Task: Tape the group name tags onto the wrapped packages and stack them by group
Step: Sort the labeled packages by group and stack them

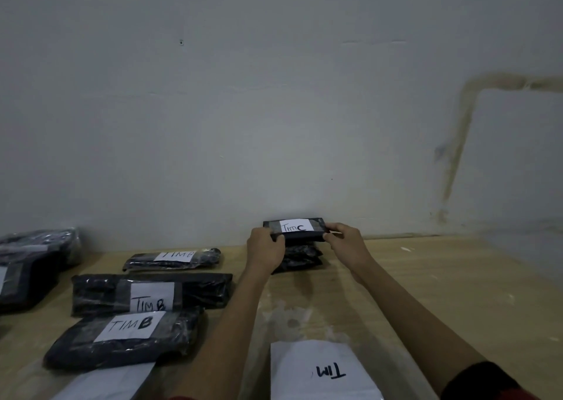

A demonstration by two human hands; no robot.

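the tim c package [297, 230] is gripped at its ends by the left hand [265, 247] and right hand [345, 244]. it is held flat, long way left to right, right over the pile [301, 258] by the wall [274, 125].

Three packages [151, 295] left on the table [426, 293], stack [300, 255] behind, against wall [274, 95].

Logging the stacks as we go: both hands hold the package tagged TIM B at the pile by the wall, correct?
No, the tag is misread. In the head view, the tag on the package that the left hand and right hand hold at the pile by the wall reads TIM C, not TIM B.
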